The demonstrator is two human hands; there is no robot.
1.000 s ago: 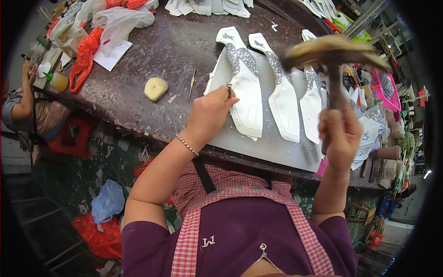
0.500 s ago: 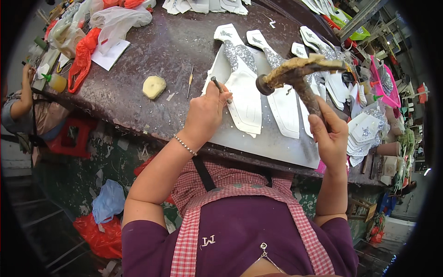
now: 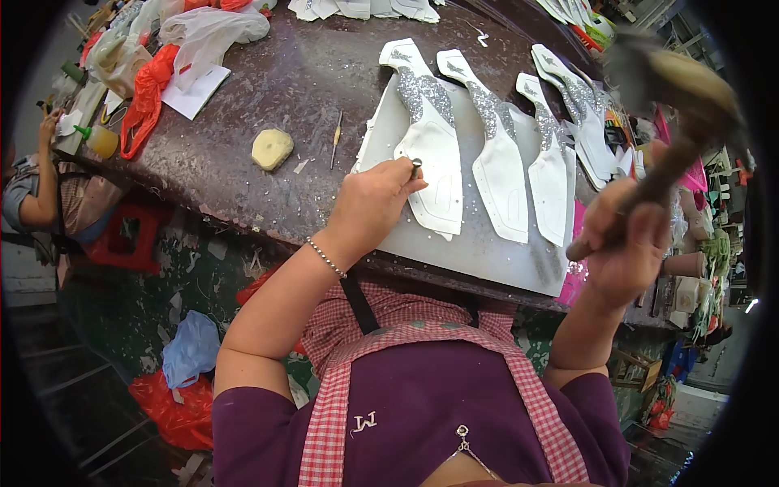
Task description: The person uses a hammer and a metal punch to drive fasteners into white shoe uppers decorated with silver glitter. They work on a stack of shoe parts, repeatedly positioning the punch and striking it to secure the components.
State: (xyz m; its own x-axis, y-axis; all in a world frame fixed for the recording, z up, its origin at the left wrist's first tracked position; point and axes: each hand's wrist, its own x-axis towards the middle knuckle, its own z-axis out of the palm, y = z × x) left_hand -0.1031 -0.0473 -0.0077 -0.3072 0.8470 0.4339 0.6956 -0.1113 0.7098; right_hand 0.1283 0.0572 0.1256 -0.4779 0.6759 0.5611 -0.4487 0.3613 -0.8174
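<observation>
My left hand (image 3: pixel 375 195) pinches a short metal punch (image 3: pixel 417 164), its end just above the nearest white shoe-upper piece (image 3: pixel 438 191) with a silver glitter band. My right hand (image 3: pixel 625 243) is wrapped round the handle of a hammer (image 3: pixel 669 166), raised to the right of the board; its head is smeared by motion. Beside the first piece lie a second white-and-glitter piece (image 3: pixel 498 191) and a third one (image 3: pixel 548 191). All three rest on a pale cutting board (image 3: pixel 479 258). The punch's lower tip is hidden by my fingers.
A yellowish lump (image 3: pixel 272 150) and a thin awl-like tool (image 3: pixel 336 140) lie left of the board. Further left are plastic bags (image 3: pixel 152 93) and a yellow bottle (image 3: pixel 101 141). More stacked pieces (image 3: pixel 594 146) sit at right. Another person (image 3: pixel 49 191) sits at far left.
My right hand has swung the hammer up and to the right, away from the pieces. My left hand has shifted slightly right and down with the punch, which now stands more upright.
</observation>
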